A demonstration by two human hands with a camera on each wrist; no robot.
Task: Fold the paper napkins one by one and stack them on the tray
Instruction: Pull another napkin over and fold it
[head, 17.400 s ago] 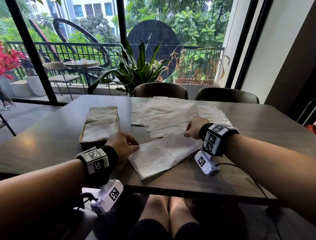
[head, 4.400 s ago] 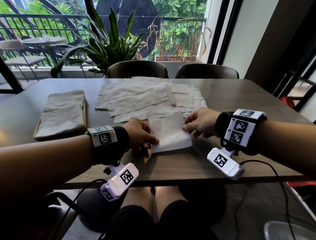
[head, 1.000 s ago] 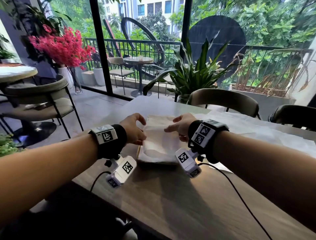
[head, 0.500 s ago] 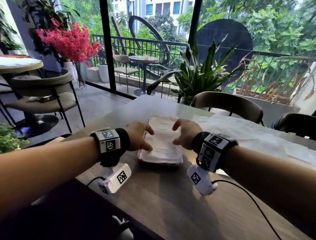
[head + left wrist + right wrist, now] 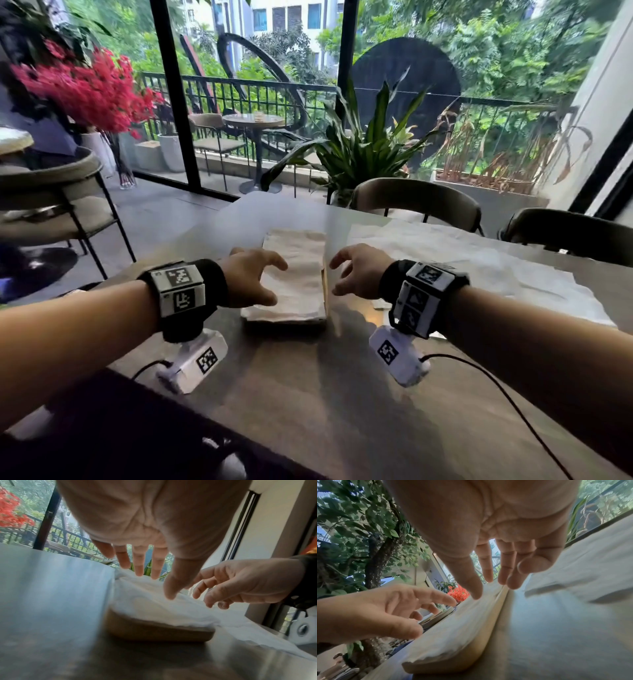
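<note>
Stack of folded napkins (image 5: 298, 274) seated on tray (image 5: 324, 287), between hands. Left hand (image 5: 251, 281) and right hand (image 5: 358, 272) held just above, fingers spread, nothing gripped — release judged complete. Unfolded napkins (image 5: 479, 270) kept beyond right hand — next supply.

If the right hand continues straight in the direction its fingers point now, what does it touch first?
Probably the stack of folded napkins on the tray: the right hand points left toward its edge, fingers open. Its height above the table is unclear.

One tray (image 5: 324, 287); one stack of folded napkins (image 5: 297, 270), number unclear; two hands, left (image 5: 247, 281) and right (image 5: 359, 270); three chairs (image 5: 414, 200); one table (image 5: 308, 394).
</note>
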